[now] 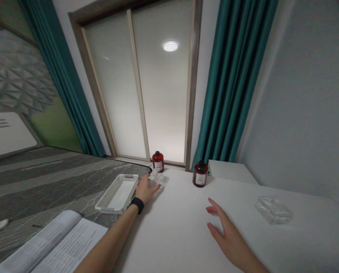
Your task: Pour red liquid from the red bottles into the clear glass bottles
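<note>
My left hand (146, 189), with a black band on its wrist, reaches to the far left part of the white table (175, 223). Its thumb is spread from the fingers, beside a clear crumpled plastic piece (158, 176); whether the fingertips touch it I cannot tell. Just behind the plastic stands a red-brown bottle (158, 162) with a black cap and white label. My right hand (224, 235) hovers over the table with fingers apart, holding nothing. Beyond it, a darker brown bottle (200, 174) stands upright near the table's back edge.
Left of my left hand, a white perforated basket (101, 201) rests on the grey striped bed (58, 178). An open book (69, 242) lies nearer. Another clear plastic piece (274, 209) lies at the table's right. A white cabinet (231, 170) stands behind the table.
</note>
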Demonstrator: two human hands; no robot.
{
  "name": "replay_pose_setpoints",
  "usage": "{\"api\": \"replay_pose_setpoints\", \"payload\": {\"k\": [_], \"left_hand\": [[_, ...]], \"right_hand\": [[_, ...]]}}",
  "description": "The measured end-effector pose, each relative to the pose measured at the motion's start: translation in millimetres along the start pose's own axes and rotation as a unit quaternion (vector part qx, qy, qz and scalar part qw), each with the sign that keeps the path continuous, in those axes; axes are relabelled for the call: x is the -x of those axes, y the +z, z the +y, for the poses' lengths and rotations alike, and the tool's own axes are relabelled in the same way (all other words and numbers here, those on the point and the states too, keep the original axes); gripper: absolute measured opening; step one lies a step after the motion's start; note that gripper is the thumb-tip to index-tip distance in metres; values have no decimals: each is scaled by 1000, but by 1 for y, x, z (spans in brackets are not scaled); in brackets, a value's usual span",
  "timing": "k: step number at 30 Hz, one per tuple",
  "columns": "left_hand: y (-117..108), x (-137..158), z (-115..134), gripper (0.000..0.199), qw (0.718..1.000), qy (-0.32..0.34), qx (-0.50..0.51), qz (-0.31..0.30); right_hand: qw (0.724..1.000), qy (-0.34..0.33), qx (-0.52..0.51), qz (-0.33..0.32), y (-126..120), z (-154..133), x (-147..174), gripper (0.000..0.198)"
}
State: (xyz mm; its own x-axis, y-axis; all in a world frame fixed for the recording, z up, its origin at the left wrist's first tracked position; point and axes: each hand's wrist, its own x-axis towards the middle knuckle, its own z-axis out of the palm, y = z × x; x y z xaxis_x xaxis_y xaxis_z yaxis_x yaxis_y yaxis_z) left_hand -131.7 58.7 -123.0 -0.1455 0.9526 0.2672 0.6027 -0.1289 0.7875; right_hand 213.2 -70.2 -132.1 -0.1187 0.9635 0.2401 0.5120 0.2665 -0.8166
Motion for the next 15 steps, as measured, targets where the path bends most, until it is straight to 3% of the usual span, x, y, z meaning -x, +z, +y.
{"api": "replay_pose_setpoints", "payload": {"k": [4, 9, 12, 14, 15], "left_hand": [[-3, -1, 0, 66, 997, -30, -55, 36], [-15, 1, -8, 66, 997, -28, -66, 17], [-24, 6, -5, 72, 998, -8, -61, 14], [-30, 14, 6, 78, 996, 27, -71, 42], [-31, 20, 14, 73, 990, 77, -88, 82]], "right_hand": [[1000, 13, 3, 0, -3, -4, 0, 60], [1000, 5, 4, -13, -3, -10, 1, 60], [1000, 7, -6, -15, -2, -11, 1, 60], [1000, 5, -5, -11, -2, -11, 1, 60], [1000, 3, -3, -10, -1, -11, 1, 60]]}}
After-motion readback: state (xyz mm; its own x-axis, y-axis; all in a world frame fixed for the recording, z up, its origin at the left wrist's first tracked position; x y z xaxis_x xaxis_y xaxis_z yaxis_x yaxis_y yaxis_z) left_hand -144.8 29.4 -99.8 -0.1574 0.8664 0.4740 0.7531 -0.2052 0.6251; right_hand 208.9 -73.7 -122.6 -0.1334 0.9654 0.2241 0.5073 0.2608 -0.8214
